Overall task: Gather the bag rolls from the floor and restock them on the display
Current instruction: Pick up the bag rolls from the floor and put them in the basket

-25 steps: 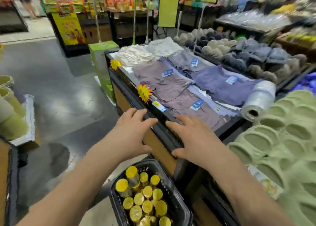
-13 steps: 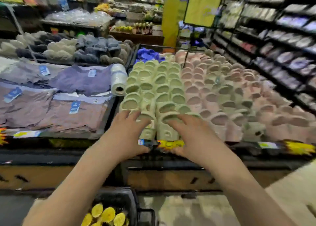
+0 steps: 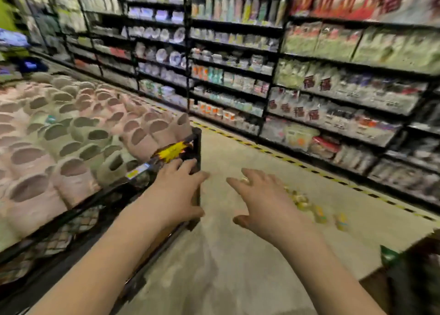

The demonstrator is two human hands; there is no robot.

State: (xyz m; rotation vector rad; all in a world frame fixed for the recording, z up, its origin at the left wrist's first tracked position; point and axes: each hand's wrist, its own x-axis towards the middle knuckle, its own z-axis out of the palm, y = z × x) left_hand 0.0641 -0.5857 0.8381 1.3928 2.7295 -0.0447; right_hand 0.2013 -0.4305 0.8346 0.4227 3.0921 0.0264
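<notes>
Left hand [image 3: 176,190] loose-fingered and empty at the display [image 3: 196,147] corner, right hand [image 3: 264,202] spread, empty, just short of the rolls [image 3: 303,201] strewn on the floor [image 3: 238,267]; risk of knocking them under the shelves [image 3: 333,136] with a hasty swipe.

Shop: stocked shelves [image 3: 238,76], slipper display [image 3: 71,133].
</notes>
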